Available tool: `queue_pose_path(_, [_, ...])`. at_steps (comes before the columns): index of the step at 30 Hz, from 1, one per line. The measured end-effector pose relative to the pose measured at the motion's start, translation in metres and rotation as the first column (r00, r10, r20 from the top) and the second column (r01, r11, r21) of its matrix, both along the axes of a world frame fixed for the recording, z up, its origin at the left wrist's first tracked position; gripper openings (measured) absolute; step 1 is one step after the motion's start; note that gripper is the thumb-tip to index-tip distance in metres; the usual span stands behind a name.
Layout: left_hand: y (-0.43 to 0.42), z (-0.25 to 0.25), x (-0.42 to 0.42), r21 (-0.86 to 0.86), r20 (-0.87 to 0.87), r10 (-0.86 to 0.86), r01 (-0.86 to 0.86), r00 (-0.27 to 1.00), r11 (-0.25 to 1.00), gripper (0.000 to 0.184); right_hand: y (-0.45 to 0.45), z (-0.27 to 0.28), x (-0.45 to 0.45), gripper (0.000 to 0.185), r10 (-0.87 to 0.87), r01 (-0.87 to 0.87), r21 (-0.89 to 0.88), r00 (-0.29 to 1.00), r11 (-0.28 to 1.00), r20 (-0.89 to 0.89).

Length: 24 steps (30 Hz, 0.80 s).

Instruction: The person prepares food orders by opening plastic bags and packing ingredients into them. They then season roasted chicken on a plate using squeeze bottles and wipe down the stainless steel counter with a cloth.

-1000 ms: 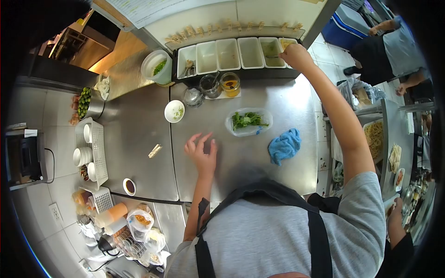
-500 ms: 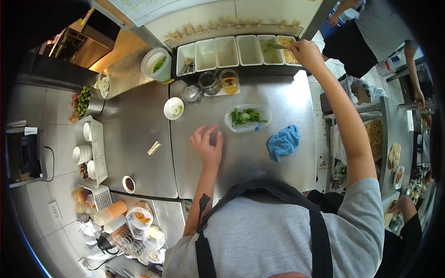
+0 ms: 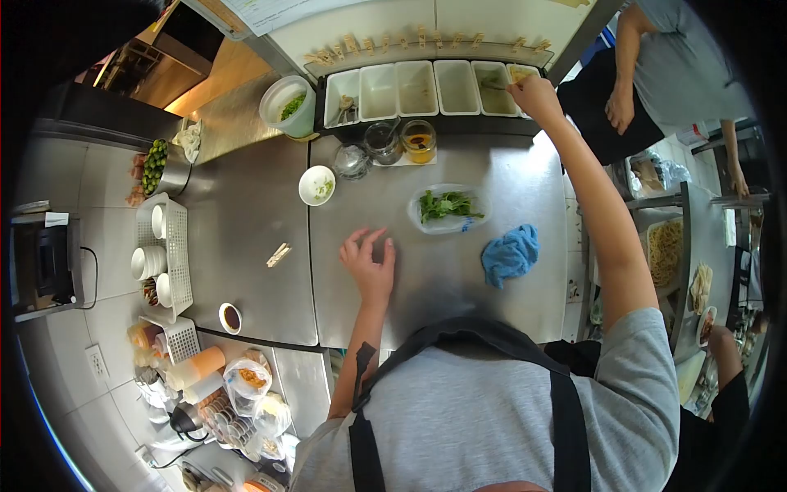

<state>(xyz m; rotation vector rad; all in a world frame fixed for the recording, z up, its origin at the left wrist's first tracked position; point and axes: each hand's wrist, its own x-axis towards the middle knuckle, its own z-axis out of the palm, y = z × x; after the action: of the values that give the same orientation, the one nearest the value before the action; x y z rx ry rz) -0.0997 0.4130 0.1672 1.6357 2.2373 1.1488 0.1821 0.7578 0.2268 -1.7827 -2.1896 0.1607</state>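
Note:
My right hand (image 3: 537, 98) is stretched out to the right end of the row of white bins, its fingers closed on the handle of a utensil (image 3: 494, 85). The utensil's end dips into the fifth bin (image 3: 496, 102), which holds a little green food. Beside it, a bin of yellowish food (image 3: 521, 72) is partly hidden by the hand. My left hand (image 3: 369, 261) hovers over the steel table (image 3: 410, 307), fingers apart and curled, holding nothing. Nearest to it are a clear tray of green leaves (image 3: 447, 207), a white bowl with green bits (image 3: 317, 186) and a crumpled blue cloth (image 3: 510, 254).
Glass jars (image 3: 383, 143) stand before the bins. A green-filled tub (image 3: 288, 108) is at the back left. Clothespins (image 3: 279, 255) and a bowl of dark sauce (image 3: 230, 318) lie left, near a dish basket (image 3: 176, 258). One person (image 3: 680, 74) stands at the right; another's arm shows below.
The utensil's end has moved from the rim between two bins down into the fifth bin. The person at the right has come nearer. My left hand has hardly moved.

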Motion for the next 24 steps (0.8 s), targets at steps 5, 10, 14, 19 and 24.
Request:
queue_pose_path(5, [0.003, 0.002, 0.004, 0.003, -0.010, -0.001, 0.001, 1.000, 1.000, 0.023, 0.000, -0.002, 0.002, 0.032, -0.037, 0.038, 0.007, 0.996, 0.999, -0.083])
queue_pose_path(10, [0.006, 0.000, 0.005, 0.025, 0.011, -0.002, 0.001, 1.000, 1.000, 0.023, -0.018, 0.014, 0.020, 0.032, -0.129, 0.136, 0.016, 0.966, 0.991, -0.225])
queue_pose_path(14, [0.006, -0.002, 0.005, 0.032, 0.011, -0.018, 0.018, 1.000, 0.999, 0.023, -0.035, 0.030, 0.027, 0.030, -0.178, 0.184, -0.009, 0.936, 0.983, -0.304])
queue_pose_path(19, [0.008, 0.001, 0.008, 0.027, 0.009, -0.038, 0.038, 0.999, 0.999, 0.023, -0.034, 0.014, 0.023, 0.028, -0.107, 0.122, 0.041, 0.959, 0.992, -0.263])
queue_pose_path(24, [0.007, 0.003, 0.007, 0.030, 0.025, -0.030, 0.029, 0.999, 0.999, 0.023, -0.017, 0.000, 0.007, 0.029, -0.096, 0.095, -0.011, 0.979, 0.995, -0.179])
